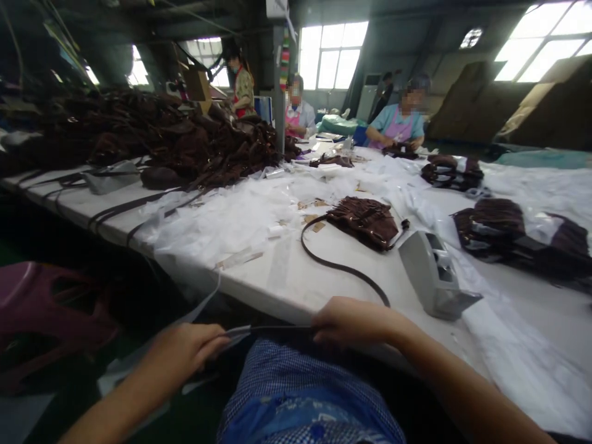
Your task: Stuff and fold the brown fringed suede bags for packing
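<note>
Just beyond the table's front edge, my left hand (187, 346) is closed around a pale, thin wrapping strip (238, 332) that lies along a dark strap. My right hand (348, 320) pinches the dark strap (283, 331), which runs taut between both hands. On the table ahead sits a dark brown fringed handbag (363, 221). Its long shoulder strap (335, 265) curves down toward the edge near my right forearm; whether it joins the held strap is hidden behind that arm. Right of the bag stands a grey tape dispenser (433, 274).
White wrapping sheets (226, 213) cover much of the table (259, 290). A large heap of brown bags (185, 142) lies left, stacked bags (494, 225) right. A pink stool (50, 308) stands at the lower left. Several co-workers, one in a purple apron (398, 126), are across the table.
</note>
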A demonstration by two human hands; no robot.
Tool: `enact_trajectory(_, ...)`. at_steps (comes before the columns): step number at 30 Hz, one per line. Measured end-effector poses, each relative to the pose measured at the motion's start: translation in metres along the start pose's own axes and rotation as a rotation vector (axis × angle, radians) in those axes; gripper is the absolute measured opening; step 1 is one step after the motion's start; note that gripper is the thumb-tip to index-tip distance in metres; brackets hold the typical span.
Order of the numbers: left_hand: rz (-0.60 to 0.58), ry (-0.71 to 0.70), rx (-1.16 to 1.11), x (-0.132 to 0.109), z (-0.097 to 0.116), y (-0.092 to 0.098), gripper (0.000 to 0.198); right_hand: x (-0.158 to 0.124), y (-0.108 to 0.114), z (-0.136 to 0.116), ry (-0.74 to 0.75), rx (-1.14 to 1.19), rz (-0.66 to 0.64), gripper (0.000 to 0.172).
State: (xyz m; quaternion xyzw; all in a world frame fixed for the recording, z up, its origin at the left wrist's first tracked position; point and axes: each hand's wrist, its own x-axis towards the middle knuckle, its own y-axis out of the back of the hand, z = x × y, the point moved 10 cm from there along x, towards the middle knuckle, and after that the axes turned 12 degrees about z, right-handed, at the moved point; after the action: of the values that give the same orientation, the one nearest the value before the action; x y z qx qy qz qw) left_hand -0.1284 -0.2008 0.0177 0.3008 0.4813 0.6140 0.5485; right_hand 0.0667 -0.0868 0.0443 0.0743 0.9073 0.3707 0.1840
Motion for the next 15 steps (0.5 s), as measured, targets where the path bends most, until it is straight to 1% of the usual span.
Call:
enact_trajectory(1,-0.024,0.017,-0.051,-0.001,-0.002,-0.002,0.044,-0.003,0.003,0.006,-0.021,-0.011,0.004,0.021)
enact_trajectory(2,-0.047,0.014,-0.107,-0.002,0.002,-0.004,0.045,-0.003,0.007,0.007,-0.021,-0.048,0.037,0.023)
enact_trajectory(4,-0.065,-0.024,-0.193,0.001,0.021,-0.005,0.048,0.005,0.018,-0.008,0.032,-0.149,0.112,0.022)
enact_trajectory(6,-0.016,-0.047,-0.200,0.009,0.041,0.002,0.049,0.019,0.024,-0.029,0.091,-0.236,0.139,0.017)
enact_trajectory(8,0.087,-0.048,-0.154,0.018,0.052,0.016,0.048,0.030,0.035,-0.044,0.121,-0.323,0.160,0.021)
enact_trajectory(10,0.176,-0.036,-0.129,0.025,0.049,0.032,0.047,0.035,0.051,-0.048,0.137,-0.415,0.200,0.031)
enact_trajectory(11,0.196,-0.030,-0.140,0.026,0.044,0.037,0.046,0.034,0.060,-0.046,0.146,-0.449,0.221,0.036)
enact_trajectory(13,0.192,-0.032,-0.210,0.025,0.034,0.043,0.044,0.029,0.076,-0.040,0.165,-0.488,0.245,0.040)
enact_trajectory(15,0.163,-0.075,-0.314,0.021,0.035,0.044,0.043,0.025,0.083,-0.037,0.176,-0.492,0.211,0.033)
